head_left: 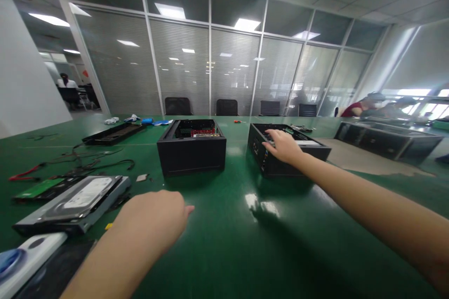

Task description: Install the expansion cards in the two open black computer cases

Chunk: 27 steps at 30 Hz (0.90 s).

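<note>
Two small black computer cases with open tops stand on the green table. My right hand reaches to the right computer case. Its fingers bend over the case's top edge and its thumb lies on the outside, near the ports, so the hand grips the rim. Red circuit board parts show inside the left computer case. Below and in front of that case, my left hand hovers over the table, curled closed with one fingertip poking out to the right. No object shows in it, though most of its fingers are hidden.
At left lie a hard drive on a metal bracket, a green circuit board, loose cables and a black case cover. A screwdriver is farther back. Cardboard and another case are at right, near seated people.
</note>
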Motion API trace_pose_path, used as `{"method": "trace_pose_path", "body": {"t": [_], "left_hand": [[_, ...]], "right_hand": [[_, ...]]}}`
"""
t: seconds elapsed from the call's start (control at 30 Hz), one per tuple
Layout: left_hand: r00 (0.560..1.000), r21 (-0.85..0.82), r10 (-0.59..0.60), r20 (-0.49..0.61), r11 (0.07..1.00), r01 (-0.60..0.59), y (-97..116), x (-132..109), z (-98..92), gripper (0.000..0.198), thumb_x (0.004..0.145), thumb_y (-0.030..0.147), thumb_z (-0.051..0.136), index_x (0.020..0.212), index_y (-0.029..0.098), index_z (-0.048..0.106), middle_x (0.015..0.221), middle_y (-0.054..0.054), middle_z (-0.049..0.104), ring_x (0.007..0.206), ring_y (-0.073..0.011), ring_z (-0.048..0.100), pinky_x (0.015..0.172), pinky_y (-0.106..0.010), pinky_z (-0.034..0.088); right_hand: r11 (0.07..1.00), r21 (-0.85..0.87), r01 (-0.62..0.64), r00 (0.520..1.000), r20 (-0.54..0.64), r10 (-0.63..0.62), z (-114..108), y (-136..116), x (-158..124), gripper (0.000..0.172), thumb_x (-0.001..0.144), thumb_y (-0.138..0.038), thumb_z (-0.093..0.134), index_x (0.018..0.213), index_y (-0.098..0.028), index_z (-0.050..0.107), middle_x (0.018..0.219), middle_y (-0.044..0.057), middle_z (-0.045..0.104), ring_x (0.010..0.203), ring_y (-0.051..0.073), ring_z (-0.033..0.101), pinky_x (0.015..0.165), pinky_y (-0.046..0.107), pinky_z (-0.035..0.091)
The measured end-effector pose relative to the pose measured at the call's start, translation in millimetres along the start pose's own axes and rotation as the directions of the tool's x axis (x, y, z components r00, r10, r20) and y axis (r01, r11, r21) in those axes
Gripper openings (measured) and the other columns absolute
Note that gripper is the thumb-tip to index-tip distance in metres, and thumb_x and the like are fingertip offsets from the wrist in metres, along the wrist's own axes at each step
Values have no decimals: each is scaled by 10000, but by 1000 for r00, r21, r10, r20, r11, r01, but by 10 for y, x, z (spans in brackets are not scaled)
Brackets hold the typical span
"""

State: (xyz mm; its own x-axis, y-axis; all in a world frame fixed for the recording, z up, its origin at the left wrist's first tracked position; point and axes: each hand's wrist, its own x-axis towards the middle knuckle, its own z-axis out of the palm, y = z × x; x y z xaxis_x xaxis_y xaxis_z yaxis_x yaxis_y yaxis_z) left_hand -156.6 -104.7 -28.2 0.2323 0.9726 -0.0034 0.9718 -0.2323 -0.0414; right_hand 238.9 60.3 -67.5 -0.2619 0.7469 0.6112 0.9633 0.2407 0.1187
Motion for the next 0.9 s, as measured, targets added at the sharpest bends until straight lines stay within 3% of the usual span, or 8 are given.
{"method": "trace_pose_path", "body": {"t": [0.07,0.17,0.27,0.37,0.47,0.63,0.8,0.9], "left_hand": [[997,69,-38,67,997,34,54,31,5,484,881,446,434,825,108,776,848,-257,735,843,-433,709,755,-576,543],[996,76,-59,73,996,54,93,47,-7,523,882,503,422,887,121,779,921,-254,736,897,-413,707,793,-549,544],[995,54,-73,67,996,69,91,41,-35,566,861,569,435,891,121,780,942,-253,732,900,-401,704,803,-531,544],[994,41,-78,79,996,75,103,43,-58,585,851,590,438,916,118,779,963,-253,728,906,-395,701,805,-520,544],[994,59,-73,80,996,68,158,51,-50,536,864,543,446,933,128,777,972,-238,730,923,-380,702,808,-494,545],[997,72,-41,61,997,37,257,44,-11,479,870,495,462,883,134,777,912,-225,735,900,-369,706,795,-469,542],[997,81,7,74,997,-13,285,39,-44,515,895,510,397,877,130,744,929,-225,732,903,-393,703,764,-492,539],[998,84,54,34,995,-56,334,102,-27,465,904,473,378,978,131,684,931,-204,725,889,-415,694,735,-531,532]], "right_hand": [[981,-79,-178,981,59,182,74,298,-177,568,966,-562,337,1257,-112,525,1091,184,652,1031,295,594,882,396,406],[972,-160,-174,972,132,196,216,544,-332,506,985,-539,290,1134,-138,560,1078,166,650,1049,294,586,896,400,384],[970,-199,-139,970,170,174,244,583,-335,459,990,-509,300,1108,-141,548,1112,171,638,1078,297,575,884,397,381],[978,-159,-134,949,265,173,150,553,-298,428,984,-502,332,1077,-147,551,1086,165,651,1029,284,594,824,374,389],[986,-104,-132,948,278,157,25,502,-375,394,963,-503,403,1081,-159,557,1095,145,657,1044,275,592,853,376,380],[994,-1,-108,977,186,106,-235,218,-745,399,942,-536,446,1063,-179,579,1071,108,666,1047,269,592,913,402,352],[989,94,-118,991,81,110,-651,-387,-1172,361,910,-517,509,1016,-182,588,1002,92,670,974,255,599,896,405,354],[982,136,-134,991,30,131,-935,-800,-1433,346,891,-515,540,1004,-191,587,992,78,665,957,251,595,899,417,355]]}}
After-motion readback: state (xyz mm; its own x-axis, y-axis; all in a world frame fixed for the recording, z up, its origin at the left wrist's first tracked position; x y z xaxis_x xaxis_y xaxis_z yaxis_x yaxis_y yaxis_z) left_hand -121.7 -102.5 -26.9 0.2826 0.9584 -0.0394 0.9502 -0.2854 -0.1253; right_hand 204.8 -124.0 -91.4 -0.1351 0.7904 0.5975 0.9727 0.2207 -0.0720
